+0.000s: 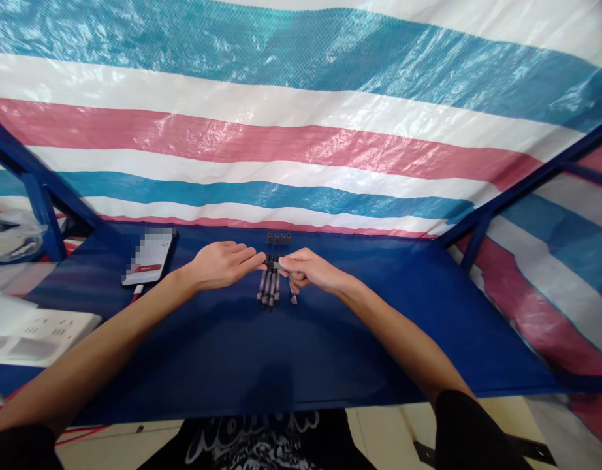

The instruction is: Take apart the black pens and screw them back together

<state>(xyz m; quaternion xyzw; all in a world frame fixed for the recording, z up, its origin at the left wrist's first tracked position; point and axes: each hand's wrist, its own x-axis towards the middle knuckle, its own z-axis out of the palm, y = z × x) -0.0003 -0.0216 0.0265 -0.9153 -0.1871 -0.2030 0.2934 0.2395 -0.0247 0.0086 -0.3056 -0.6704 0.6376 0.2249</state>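
Note:
Near the middle of the blue table, my left hand (226, 265) has its fingers pressed together, fingertips at the dark end of a slim pen-like piece (275, 266). From the other side my right hand (311, 269) pinches the same piece between thumb and fingers. Much of it is hidden by the fingers. Below and between the hands lies a row of several slim pens (268, 287) with pale, see-through-looking barrels and dark ends. One more pen (294, 299) lies under my right hand, partly covered. Behind them several short dark caps (277, 239) stand in a row.
A phone (149, 258) with a cable plugged in rests at the left. A white power strip (53, 333) lies on the left edge. Blue frame bars (482, 225) rise at both sides, and a striped plastic sheet (301, 140) hangs behind the blue table (330, 359).

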